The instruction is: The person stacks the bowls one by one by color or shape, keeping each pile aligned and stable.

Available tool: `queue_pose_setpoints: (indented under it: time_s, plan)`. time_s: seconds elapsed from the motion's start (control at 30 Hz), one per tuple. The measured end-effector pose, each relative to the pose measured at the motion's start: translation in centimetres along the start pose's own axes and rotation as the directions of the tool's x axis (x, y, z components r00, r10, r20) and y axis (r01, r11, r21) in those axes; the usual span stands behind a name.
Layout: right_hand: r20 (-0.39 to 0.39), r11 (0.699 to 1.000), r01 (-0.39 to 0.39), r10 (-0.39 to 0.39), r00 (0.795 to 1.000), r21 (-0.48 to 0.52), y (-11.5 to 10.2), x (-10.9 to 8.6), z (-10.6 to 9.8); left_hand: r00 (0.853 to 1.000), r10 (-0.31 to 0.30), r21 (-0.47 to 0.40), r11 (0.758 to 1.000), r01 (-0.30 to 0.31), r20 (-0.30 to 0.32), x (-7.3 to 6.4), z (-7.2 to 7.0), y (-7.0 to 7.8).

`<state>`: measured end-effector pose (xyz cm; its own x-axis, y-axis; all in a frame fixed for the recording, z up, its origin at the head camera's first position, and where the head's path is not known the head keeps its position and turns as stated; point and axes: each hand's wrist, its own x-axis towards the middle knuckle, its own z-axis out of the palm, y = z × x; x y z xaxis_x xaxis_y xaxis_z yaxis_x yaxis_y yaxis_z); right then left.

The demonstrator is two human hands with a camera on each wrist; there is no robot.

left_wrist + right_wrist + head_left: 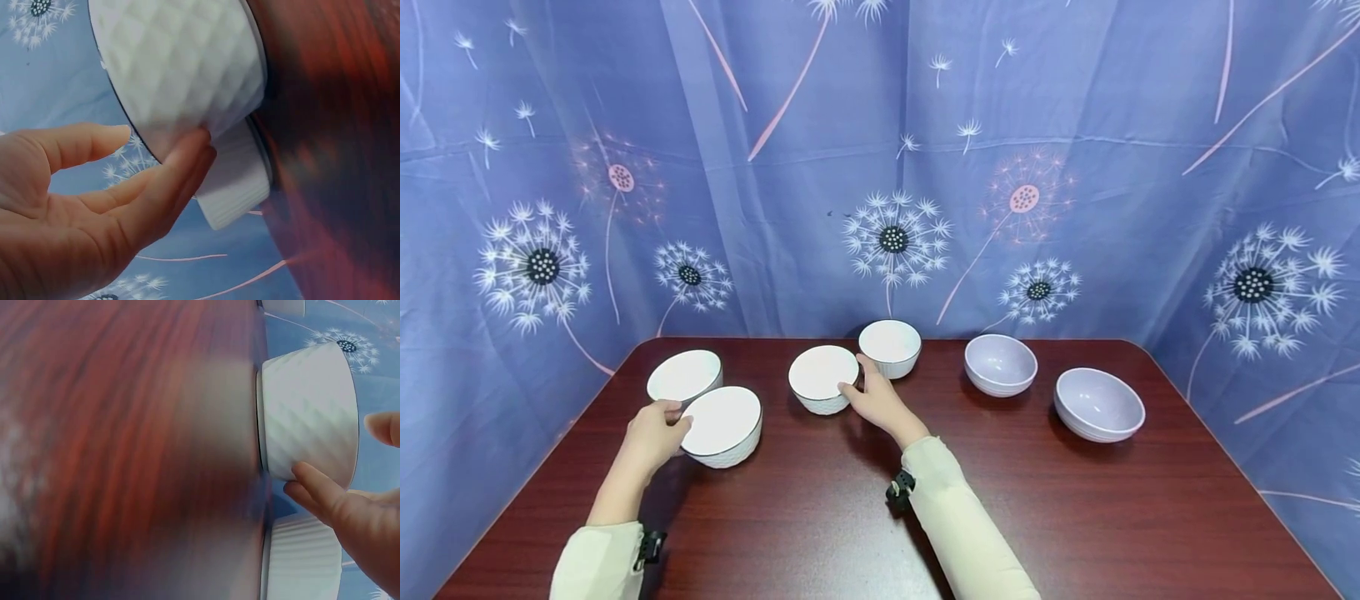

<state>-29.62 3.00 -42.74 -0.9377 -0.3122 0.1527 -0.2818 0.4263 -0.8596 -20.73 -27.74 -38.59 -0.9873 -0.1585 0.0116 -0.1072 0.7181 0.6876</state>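
Observation:
On the left, a white bowl with a quilted outer wall [733, 450] stands on the table; in the left wrist view its wall [181, 62] shows a diamond relief. My left hand [651, 433] is at its left side, fingers against the outside and thumb close to the rim. Behind it sits another white bowl [681, 379]. Near the middle, my right hand [883, 404] touches the right side of a textured white bowl [309, 412] with its fingertips. The right thumb is above the rim, apart from the wall. A ribbed white bowl [891, 346] is just beyond that hand.
Two pale lavender bowls stand on the right, one farther back [1000, 367] and a wider one nearer [1097, 404]. The dark red wooden table [820, 525] ends at a blue dandelion-print curtain [790, 208], which also hangs along both sides.

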Motion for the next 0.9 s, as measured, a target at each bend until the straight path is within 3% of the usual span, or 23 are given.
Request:
queue_pose_setpoints:
  time_s: [0.13, 0.27, 0.4, 0.63, 0.7, 0.9]
  plan:
    - [0.012, 0.999, -0.033, 0.033, 0.999, 0.008, 0.0, 0.2, 0.2, 0.995, -0.041, -0.178, 0.982, 0.057, 0.095, 0.3, 0.0, -0.9]
    - [0.012, 0.998, -0.054, 0.054, 0.998, 0.022, 0.3, 0.5, 0.4, 0.980, -0.068, -0.297, 0.947, 0.123, 0.189, 0.6, 0.1, -1.7]
    - [0.038, 0.985, -0.111, 0.107, 0.994, 0.135, 0.3, 0.8, 0.6, 0.963, -0.070, -0.378, 0.911, 0.168, 0.259, 1.0, 0.2, -2.5]
    - [0.087, 0.883, -0.221, 0.203, 0.975, 0.414, 0.4, 1.1, 0.9, 0.948, -0.068, -0.452, 0.867, 0.210, 0.310, 1.3, 0.5, -3.3]
    - [0.083, 0.857, -0.236, 0.223, 0.971, 0.458, 0.3, 1.1, 1.0, 0.947, -0.069, -0.464, 0.859, 0.217, 0.314, 1.4, 0.5, -3.5]
    - [0.051, 0.823, -0.245, 0.256, 0.965, 0.512, 0.3, 1.0, 1.3, 0.942, -0.076, -0.481, 0.845, 0.235, 0.327, 1.4, 0.4, -3.6]
